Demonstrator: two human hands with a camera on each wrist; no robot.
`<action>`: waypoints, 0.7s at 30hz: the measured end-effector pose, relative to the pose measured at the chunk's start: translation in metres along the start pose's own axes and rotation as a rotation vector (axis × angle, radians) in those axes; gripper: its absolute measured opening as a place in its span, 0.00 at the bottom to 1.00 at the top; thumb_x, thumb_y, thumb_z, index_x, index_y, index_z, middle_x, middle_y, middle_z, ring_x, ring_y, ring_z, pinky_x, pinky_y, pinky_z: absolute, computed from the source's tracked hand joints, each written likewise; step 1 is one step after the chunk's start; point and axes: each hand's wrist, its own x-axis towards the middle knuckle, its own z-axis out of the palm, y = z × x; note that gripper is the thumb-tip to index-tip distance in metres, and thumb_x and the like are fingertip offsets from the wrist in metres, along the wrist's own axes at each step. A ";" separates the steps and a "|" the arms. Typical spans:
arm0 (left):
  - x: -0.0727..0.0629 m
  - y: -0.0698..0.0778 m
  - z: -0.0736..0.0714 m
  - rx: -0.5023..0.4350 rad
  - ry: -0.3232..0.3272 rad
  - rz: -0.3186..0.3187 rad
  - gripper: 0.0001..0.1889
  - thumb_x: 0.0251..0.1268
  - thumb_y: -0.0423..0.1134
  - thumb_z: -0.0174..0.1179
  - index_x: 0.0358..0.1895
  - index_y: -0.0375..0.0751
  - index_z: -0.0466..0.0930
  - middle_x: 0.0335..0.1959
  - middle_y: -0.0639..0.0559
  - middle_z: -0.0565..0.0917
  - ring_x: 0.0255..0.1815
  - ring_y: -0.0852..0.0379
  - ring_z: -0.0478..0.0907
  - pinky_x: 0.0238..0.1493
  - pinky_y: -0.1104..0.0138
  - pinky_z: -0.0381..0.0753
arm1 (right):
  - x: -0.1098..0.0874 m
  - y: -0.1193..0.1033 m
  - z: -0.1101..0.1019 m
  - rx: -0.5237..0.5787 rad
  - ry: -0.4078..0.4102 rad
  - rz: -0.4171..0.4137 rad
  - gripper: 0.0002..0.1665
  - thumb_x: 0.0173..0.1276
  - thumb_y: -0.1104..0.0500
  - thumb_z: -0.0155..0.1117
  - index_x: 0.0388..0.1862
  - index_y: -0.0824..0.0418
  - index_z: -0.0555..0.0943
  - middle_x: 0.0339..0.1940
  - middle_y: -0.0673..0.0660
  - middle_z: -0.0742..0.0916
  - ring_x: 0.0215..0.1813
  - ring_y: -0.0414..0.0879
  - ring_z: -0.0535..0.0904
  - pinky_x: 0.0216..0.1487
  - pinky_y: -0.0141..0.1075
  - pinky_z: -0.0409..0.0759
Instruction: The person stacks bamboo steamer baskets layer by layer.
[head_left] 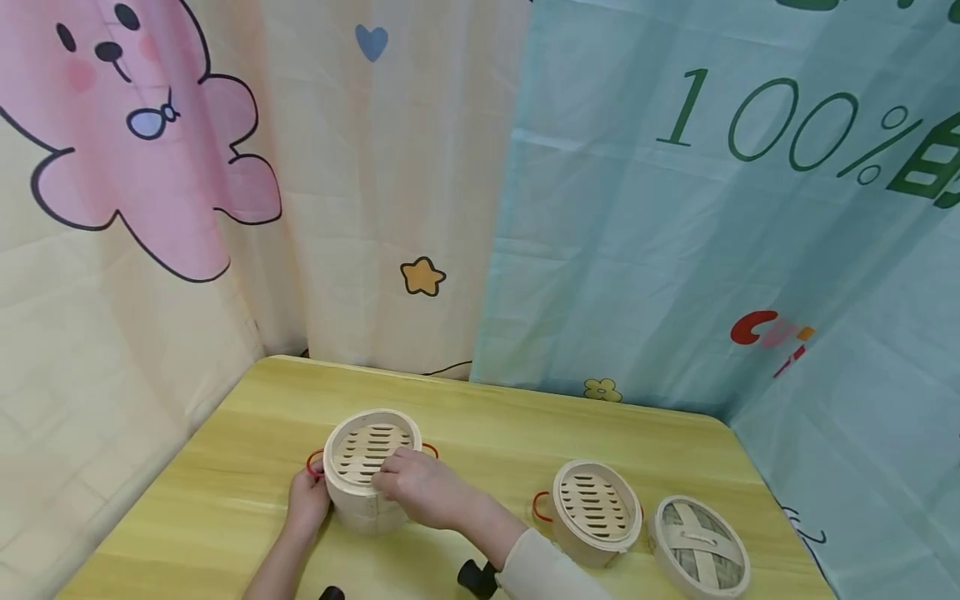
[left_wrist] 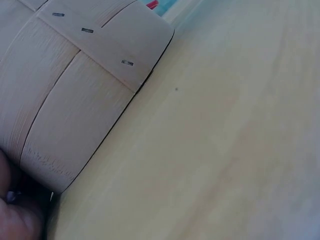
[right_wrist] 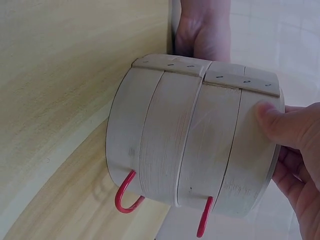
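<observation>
Two round bamboo steamers are stacked on the table at the left, their rims and staples lining up. The upper steamer (head_left: 375, 454) shows its slatted base from above. Under it sits the lower steamer (right_wrist: 142, 132), with a red handle (right_wrist: 125, 192) low on its side. My right hand (head_left: 420, 487) pinches the upper steamer's rim, thumb (right_wrist: 280, 122) outside and fingers inside. My left hand (head_left: 307, 504) holds the lower steamer at its left side, beneath the upper red handle (head_left: 315, 462); its fingers (left_wrist: 20, 215) are partly hidden by the steamer wall (left_wrist: 75, 115).
To the right stands another open steamer (head_left: 596, 512) with red handles. Beside it lies a woven bamboo lid (head_left: 697, 546) with a strap across it. Black objects (head_left: 477, 577) show near the right forearm. Printed curtains (head_left: 615, 250) hang behind the wooden table (head_left: 480, 425).
</observation>
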 end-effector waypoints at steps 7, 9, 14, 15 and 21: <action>0.004 0.000 0.001 -0.002 -0.012 0.037 0.15 0.56 0.16 0.43 0.46 0.16 0.73 0.40 0.31 0.79 0.38 0.74 0.70 0.40 0.80 0.69 | 0.000 0.004 0.000 -0.003 0.012 -0.009 0.09 0.54 0.64 0.64 0.34 0.53 0.80 0.32 0.45 0.79 0.38 0.39 0.71 0.44 0.25 0.68; 0.003 -0.001 0.000 0.002 -0.009 0.037 0.14 0.56 0.16 0.43 0.45 0.15 0.73 0.37 0.34 0.80 0.37 0.73 0.70 0.38 0.80 0.70 | 0.000 0.003 0.000 -0.015 0.012 -0.017 0.10 0.53 0.64 0.64 0.34 0.52 0.79 0.32 0.44 0.80 0.39 0.39 0.72 0.45 0.25 0.68; 0.002 -0.002 -0.001 -0.005 -0.003 0.029 0.13 0.56 0.17 0.44 0.43 0.16 0.74 0.32 0.48 0.81 0.35 0.72 0.70 0.36 0.79 0.70 | 0.000 0.001 0.001 -0.037 0.003 -0.022 0.10 0.53 0.63 0.65 0.34 0.52 0.79 0.33 0.44 0.80 0.39 0.39 0.72 0.46 0.25 0.68; 0.002 -0.002 -0.001 -0.013 -0.003 0.027 0.13 0.56 0.17 0.44 0.43 0.16 0.75 0.32 0.51 0.81 0.35 0.72 0.70 0.37 0.79 0.70 | 0.000 0.001 0.002 -0.042 0.003 -0.023 0.10 0.53 0.63 0.65 0.35 0.52 0.80 0.33 0.44 0.80 0.39 0.39 0.72 0.46 0.25 0.68; 0.002 -0.001 0.001 0.003 0.010 0.026 0.11 0.59 0.19 0.45 0.42 0.17 0.75 0.36 0.46 0.81 0.37 0.75 0.70 0.39 0.80 0.69 | -0.001 0.000 0.003 -0.066 0.017 -0.014 0.10 0.54 0.62 0.65 0.36 0.53 0.81 0.33 0.45 0.80 0.39 0.39 0.72 0.47 0.25 0.68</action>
